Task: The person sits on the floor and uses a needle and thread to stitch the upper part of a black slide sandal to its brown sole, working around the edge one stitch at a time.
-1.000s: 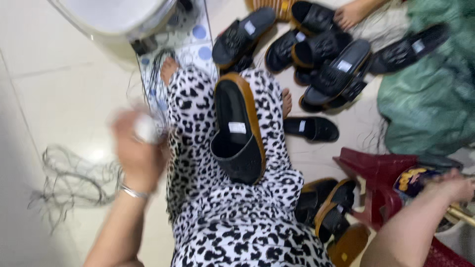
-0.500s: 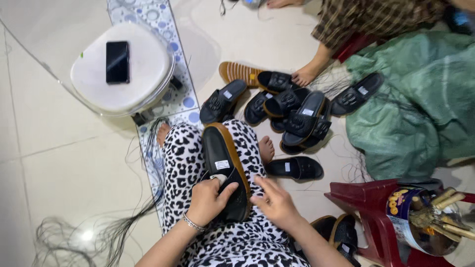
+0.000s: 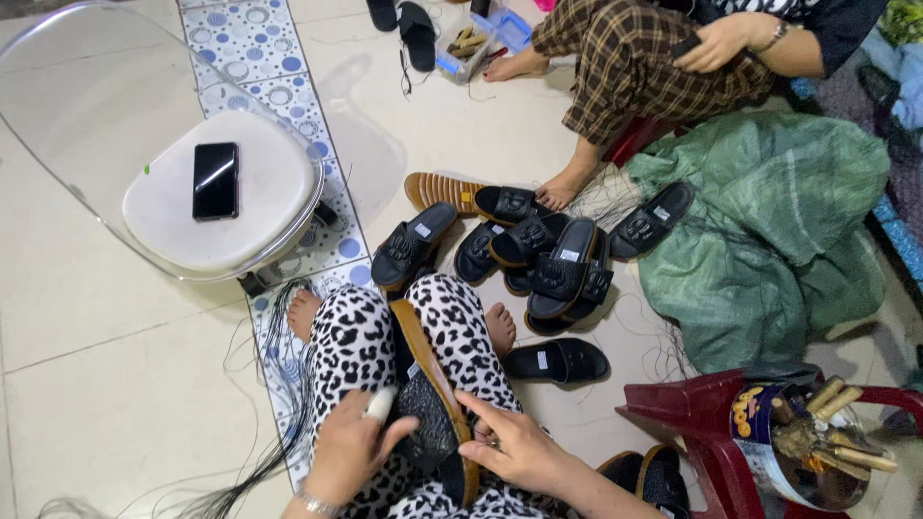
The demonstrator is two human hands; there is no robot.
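A: So, where is the sandal (image 3: pixel 435 404) in the frame?

B: It lies at the lower centre, along the lap (image 3: pixel 365 336) in the spotted black and white cloth. It is black with a tan sole edge, and its toe end points to the top of the frame.

A: And the hands?

B: The left hand (image 3: pixel 348 452) is at the lower centre-left. It presses on the left side of the sandal, fingers bent, and a small white thing (image 3: pixel 379 404) sticks up between the fingers. I cannot tell what that thing is. The right hand (image 3: pixel 514 444) is just to the right of it. Its fingers are spread and rest on the tan edge, so it is open, touching but not closed around the sandal.

A: What is around them?

B: A pile of black sandals (image 3: pixel 538 255) lies on the floor at the centre, above the knees. One more sandal (image 3: pixel 558 362) lies alone, right of the bare foot. At the upper left a phone (image 3: pixel 215 180) lies on a white seat (image 3: pixel 279 192). A green sack (image 3: pixel 769 231) is at the right. At the lower right a red stool (image 3: pixel 687 432) carries a tin (image 3: pixel 769 442) with tools. Another person in checked trousers (image 3: pixel 625 62) sits at the top.
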